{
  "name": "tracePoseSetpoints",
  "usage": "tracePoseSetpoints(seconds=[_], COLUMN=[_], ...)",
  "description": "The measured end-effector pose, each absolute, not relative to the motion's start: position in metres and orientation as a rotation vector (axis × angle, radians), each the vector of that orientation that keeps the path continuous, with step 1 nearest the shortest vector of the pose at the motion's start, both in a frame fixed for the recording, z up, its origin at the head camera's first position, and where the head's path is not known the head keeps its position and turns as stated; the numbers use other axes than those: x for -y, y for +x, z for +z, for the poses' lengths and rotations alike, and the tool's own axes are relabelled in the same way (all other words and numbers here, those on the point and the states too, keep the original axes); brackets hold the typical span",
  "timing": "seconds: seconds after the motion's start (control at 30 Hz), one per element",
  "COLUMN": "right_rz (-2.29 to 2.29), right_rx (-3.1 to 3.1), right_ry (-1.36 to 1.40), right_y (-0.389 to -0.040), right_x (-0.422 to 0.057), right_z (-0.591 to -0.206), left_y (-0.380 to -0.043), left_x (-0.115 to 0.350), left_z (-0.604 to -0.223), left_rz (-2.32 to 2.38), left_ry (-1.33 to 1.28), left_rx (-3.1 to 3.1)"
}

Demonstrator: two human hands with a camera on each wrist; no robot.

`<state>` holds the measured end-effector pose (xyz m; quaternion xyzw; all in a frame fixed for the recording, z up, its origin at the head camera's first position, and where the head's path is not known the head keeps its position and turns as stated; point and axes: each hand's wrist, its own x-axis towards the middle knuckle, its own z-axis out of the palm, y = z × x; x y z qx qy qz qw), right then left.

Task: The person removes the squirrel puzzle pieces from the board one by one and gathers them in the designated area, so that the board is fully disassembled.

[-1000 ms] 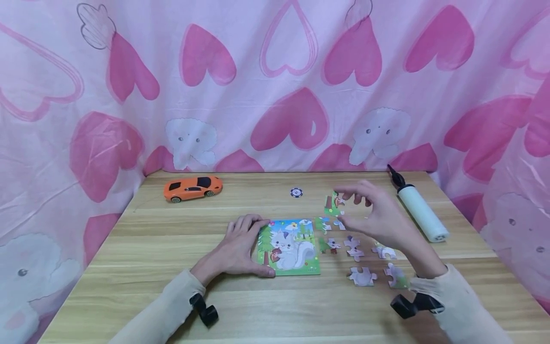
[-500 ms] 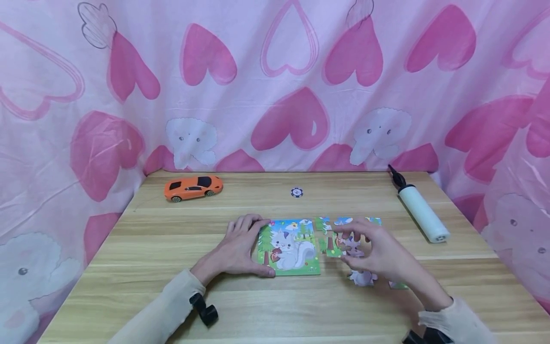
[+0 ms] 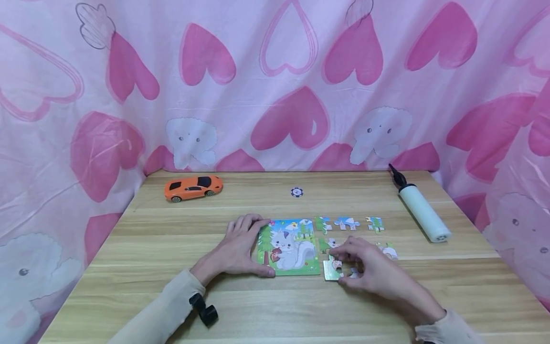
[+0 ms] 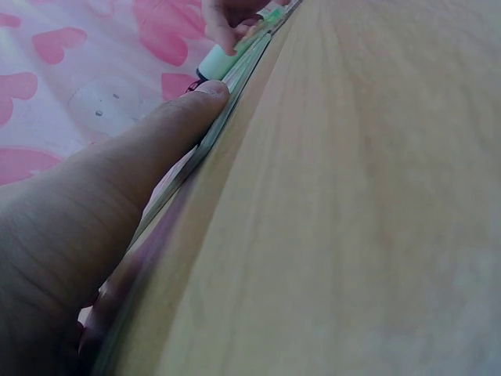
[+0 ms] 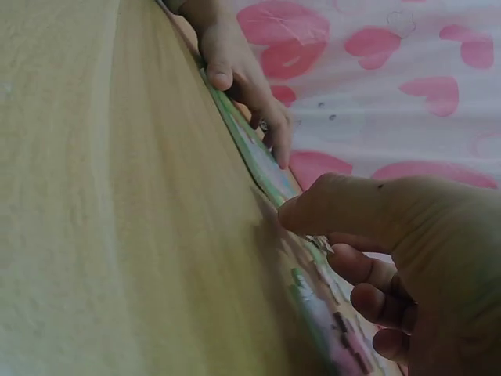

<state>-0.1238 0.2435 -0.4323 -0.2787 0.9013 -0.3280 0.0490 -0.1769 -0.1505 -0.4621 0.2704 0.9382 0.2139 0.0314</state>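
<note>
A square squirrel picture puzzle board (image 3: 292, 246) lies flat mid-table. My left hand (image 3: 236, 247) grips its left side, thumb along the near edge and fingers at the far left corner. In the left wrist view the left thumb (image 4: 168, 141) lies against the board's edge. Just right of the board, my right hand (image 3: 378, 270) pinches a jigsaw piece (image 3: 330, 270) with green on it, held tilted low over the table. Loose jigsaw pieces lie beyond it, such as a blue one (image 3: 346, 222) and a green one (image 3: 375, 224). The right hand hides some others.
An orange toy car (image 3: 193, 188) stands at the back left. A round poker chip (image 3: 297, 192) lies at the back middle. At the back right is a pale hand pump (image 3: 423, 212) with a black nozzle. A pink heart-print curtain (image 3: 288, 114) hangs behind the table (image 3: 172, 248).
My right hand has brought the jigsaw piece from the far side toward me, down to the near right of the board. The left hand has stayed put on the board.
</note>
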Motion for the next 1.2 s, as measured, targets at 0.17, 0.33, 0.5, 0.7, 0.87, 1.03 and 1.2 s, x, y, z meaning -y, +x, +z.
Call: tracePoseSetpoints(seconds=[0.17, 0.33, 0.5, 0.7, 0.87, 1.03, 1.2], right_rz=[-0.941, -0.907, -0.914, -0.922, -0.928, -0.947, -0.977], right_rx=[-2.756, -2.795, -2.776, -2.754, -2.755, -2.761, -2.770], right_ry=[-0.805, -0.829, -0.820, -0.794, -0.800, -0.808, -0.833], right_y=[-0.1232, -0.1216, -0.1208, -0.1207, -0.1210, -0.1210, -0.1204], right_x=[-0.2428, -0.2428, -0.2423, -0.2425, -0.2430, -0.2432, -0.2431], right_z=[-0.4375, -0.4397, -0.4383, -0.4366, -0.4376, -0.4387, -0.4407], left_y=[-0.1767, -0.1761, -0.1759, -0.1766, -0.1773, -0.1774, -0.1767], left_x=[0.1510, 0.1518, 0.1525, 0.1529, 0.1535, 0.1541, 0.1543], left_z=[-0.4619, -0.4609, -0.4605, -0.4617, -0.4630, -0.4637, -0.4639], left_rz=[0.658, 0.662, 0.660, 0.651, 0.641, 0.644, 0.658], left_ry=[0.835, 0.840, 0.846, 0.851, 0.854, 0.859, 0.861], left_rx=[-2.886, -2.882, -2.885, -2.887, -2.893, -2.895, -2.893])
